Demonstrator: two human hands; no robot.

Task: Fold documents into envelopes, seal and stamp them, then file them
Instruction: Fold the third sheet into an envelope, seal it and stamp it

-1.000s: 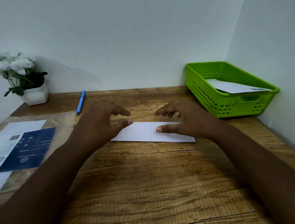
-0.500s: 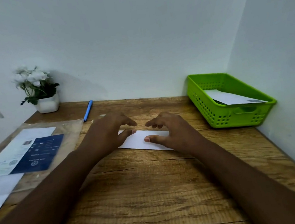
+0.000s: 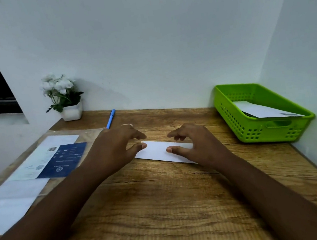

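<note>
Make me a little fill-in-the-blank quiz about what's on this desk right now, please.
1. The basket at the right wall is ____ in colour.
2. Both the left hand and the right hand rest on a folded white ____.
3. The blue pen lies between the hands and the pot of white ____.
4. Inside the basket lies a white ____.

Missing words: green; paper; flowers; envelope

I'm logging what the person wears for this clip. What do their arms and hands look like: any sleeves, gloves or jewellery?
Both forearms are bare as far as the frame shows, with no sleeves in view. The left hand and right hand wear no gloves; no rings, watch or bracelets are visible. Fingernails look short and unpainted.
</note>
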